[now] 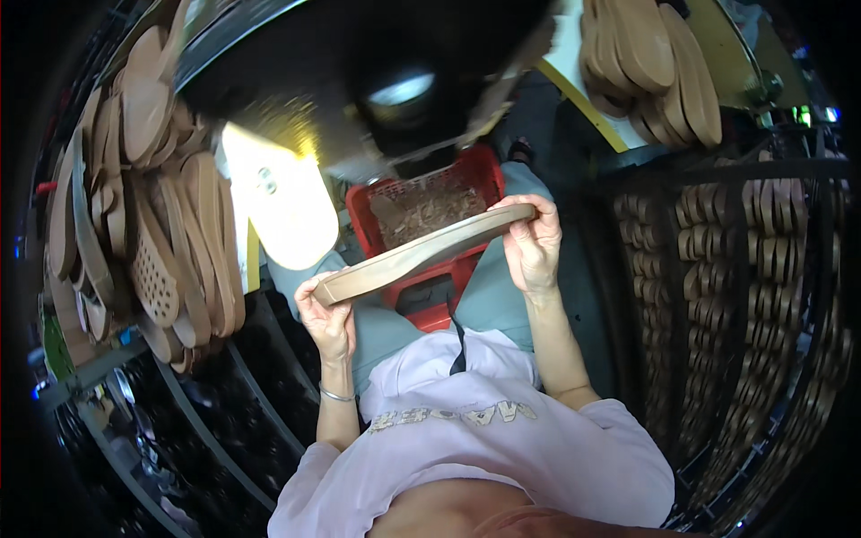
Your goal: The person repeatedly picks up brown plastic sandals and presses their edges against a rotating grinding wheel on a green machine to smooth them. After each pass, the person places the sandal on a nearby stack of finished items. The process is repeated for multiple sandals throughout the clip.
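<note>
A tan shoe sole (421,253) is stretched out edge-on in front of my body, its side wall facing up at me. My left hand (328,321) pinches the lower left end, thumb and fingers closed around it. At the higher right end my right hand (533,248) grips the same sole. The sole slants upward from left to right. It hangs over my lap and the near side of a red plastic crate (360,215), just below a dark machine (404,81). The sole's far face is hidden.
Brown scraps (430,215) fill the crate. Brown soles (152,269) are heaped at left, beside a brightly lit panel (278,197). More soles (641,54) lie on the upper-right table. Racks of soles (753,260) stand right; a dark metal rack (193,394) is at lower left.
</note>
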Action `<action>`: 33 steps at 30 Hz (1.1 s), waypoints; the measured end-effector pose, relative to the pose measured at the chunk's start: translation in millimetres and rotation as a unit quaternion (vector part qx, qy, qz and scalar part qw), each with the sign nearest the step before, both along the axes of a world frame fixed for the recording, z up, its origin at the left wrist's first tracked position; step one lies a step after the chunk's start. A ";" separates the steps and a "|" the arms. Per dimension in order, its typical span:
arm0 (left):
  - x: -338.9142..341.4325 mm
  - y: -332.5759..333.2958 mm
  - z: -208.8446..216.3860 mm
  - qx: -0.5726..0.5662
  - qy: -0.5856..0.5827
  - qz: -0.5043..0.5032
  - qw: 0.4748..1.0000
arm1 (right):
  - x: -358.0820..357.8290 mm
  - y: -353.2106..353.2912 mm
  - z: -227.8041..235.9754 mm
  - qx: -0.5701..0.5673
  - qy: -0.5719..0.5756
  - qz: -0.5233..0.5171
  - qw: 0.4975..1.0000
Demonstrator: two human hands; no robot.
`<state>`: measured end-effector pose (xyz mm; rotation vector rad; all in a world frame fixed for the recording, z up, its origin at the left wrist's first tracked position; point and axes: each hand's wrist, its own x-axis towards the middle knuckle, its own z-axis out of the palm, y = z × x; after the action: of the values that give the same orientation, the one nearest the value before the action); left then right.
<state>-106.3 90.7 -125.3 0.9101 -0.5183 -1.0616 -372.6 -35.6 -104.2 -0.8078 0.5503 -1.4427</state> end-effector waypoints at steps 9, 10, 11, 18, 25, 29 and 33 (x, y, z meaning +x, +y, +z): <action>24.5 16.5 10.2 -0.075 -0.088 0.021 0.993 | 24.0 -0.2 1.7 -0.069 -0.016 0.041 0.997; 24.9 17.3 10.4 -0.080 -0.087 0.023 0.993 | 24.2 -0.6 1.8 -0.080 -0.009 0.041 0.996; 24.5 17.1 10.9 -0.083 -0.084 0.029 0.993 | 24.0 -1.2 2.1 -0.091 -0.003 0.041 0.995; 23.6 14.1 2.7 -0.081 -0.105 0.038 0.990 | 18.2 -3.1 7.7 -0.156 0.008 0.038 0.987; 14.9 -1.9 -20.9 -0.065 -0.117 0.048 0.990 | 10.0 -6.1 15.5 -0.212 0.054 0.046 0.975; 3.5 -15.0 -35.8 -0.035 -0.087 0.046 0.994 | 2.2 -9.8 19.9 -0.224 0.080 0.024 0.971; -16.2 -37.4 -53.9 0.015 -0.259 -0.036 0.965 | -8.4 -16.3 25.8 -0.206 0.153 -0.038 0.966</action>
<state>-122.6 53.3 -179.2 1.2098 -0.9783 -0.8925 -381.0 -51.9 -78.4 -1.3680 0.5230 -1.5360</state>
